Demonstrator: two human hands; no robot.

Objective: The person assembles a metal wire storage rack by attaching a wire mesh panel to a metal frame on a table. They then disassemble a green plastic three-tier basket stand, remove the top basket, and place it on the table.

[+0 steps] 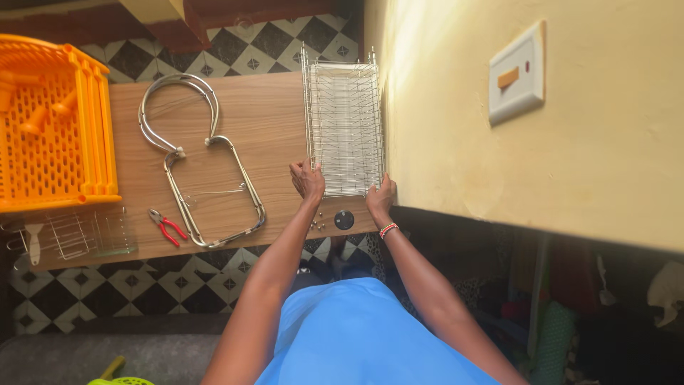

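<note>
A silver wire dish rack (344, 121) lies flat on the wooden table (267, 121), close to the yellow wall. My left hand (308, 180) grips its near left corner. My right hand (380, 199), with a beaded bracelet at the wrist, grips its near right corner. Between my wrists, on the table's near edge, lie a small black round knob (344, 219) and a few tiny silver screws (315, 221).
Curved chrome tube frames (196, 153) lie mid-table, red-handled pliers (166, 227) beside them. An orange plastic basket (53, 125) and a small wire basket (78, 234) sit at the left. A wall switch (518, 71) is on the yellow wall. Checkered floor surrounds the table.
</note>
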